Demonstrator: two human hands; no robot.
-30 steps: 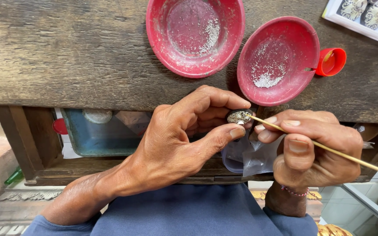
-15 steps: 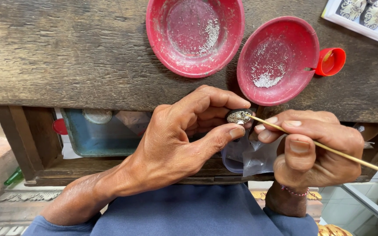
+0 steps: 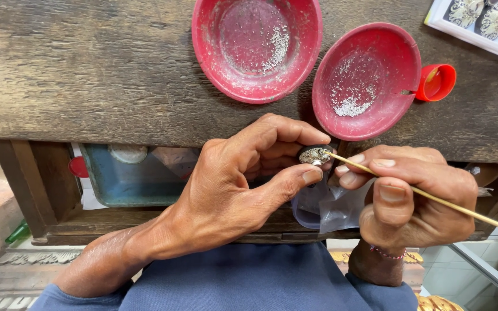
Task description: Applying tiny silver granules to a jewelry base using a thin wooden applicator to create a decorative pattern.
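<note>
Silver-grey and studded with tiny grains, the small oval ornament sits pinched in the fingers of the left hand, thumb below and forefinger curled over it. Against the pictures from a second and half a second ago almost nothing has shifted: the hands hold the same pose and the thin wooden stick still meets the ornament's right edge with its tip. So the work reads as fine, steady placing at one spot, not a move to a new one.

The right hand has its fingers closed on the stick, thumb pressed over it, the shaft running out past the knuckles to the lower right. Under both sets of fingers hangs a crumpled clear plastic bag.

Beyond the fingertips, on the worn wooden counter, lie two red bowls: the larger bowl with a thin scatter of tiny pale beads, and the nearer bowl, just above the stick's tip, with a small heap of them. A red cap touches its right rim. A white tray sits at the far right corner. Nothing lies between the fingers and the bowls.
</note>
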